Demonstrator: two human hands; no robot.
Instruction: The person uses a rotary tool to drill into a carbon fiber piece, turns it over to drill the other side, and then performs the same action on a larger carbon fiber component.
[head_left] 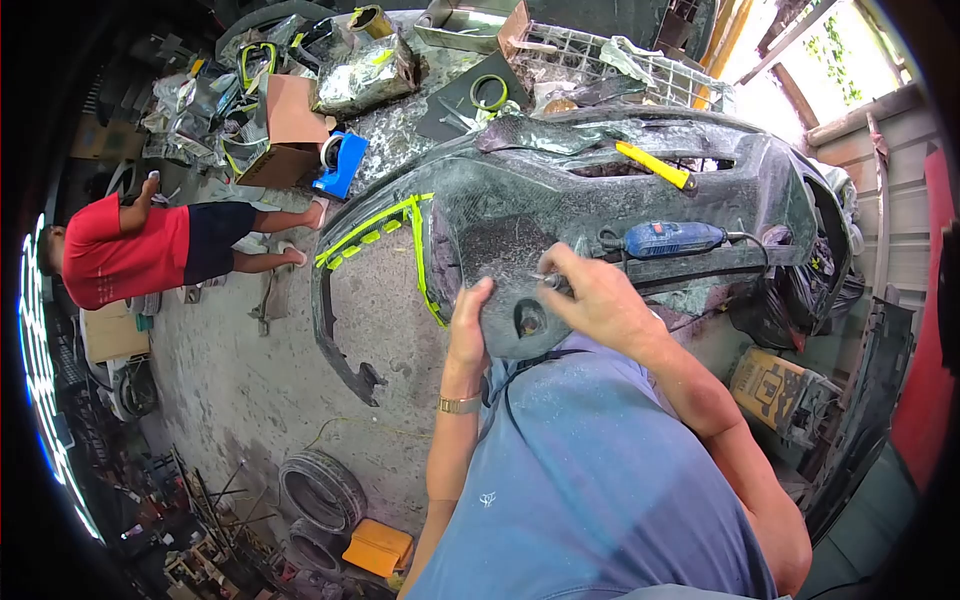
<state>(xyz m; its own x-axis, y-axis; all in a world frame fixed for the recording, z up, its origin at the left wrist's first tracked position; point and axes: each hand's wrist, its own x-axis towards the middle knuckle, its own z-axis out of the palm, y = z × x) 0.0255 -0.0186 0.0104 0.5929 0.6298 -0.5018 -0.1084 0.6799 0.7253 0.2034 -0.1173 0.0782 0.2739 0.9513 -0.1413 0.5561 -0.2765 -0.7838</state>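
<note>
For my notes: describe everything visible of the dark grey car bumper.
The dark grey car bumper, curved, dusty, carries yellow-green tape strips at one end. A blue rotary tool and a yellow-handled tool lie on it. The left hand rests on it; the right hand holds a metal bit to it.

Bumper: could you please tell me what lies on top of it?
A blue rotary tool and a yellow-handled tool lie on the bumper. The left hand presses it; the right hand pinches a small metal piece, hiding the surface beneath.
</note>
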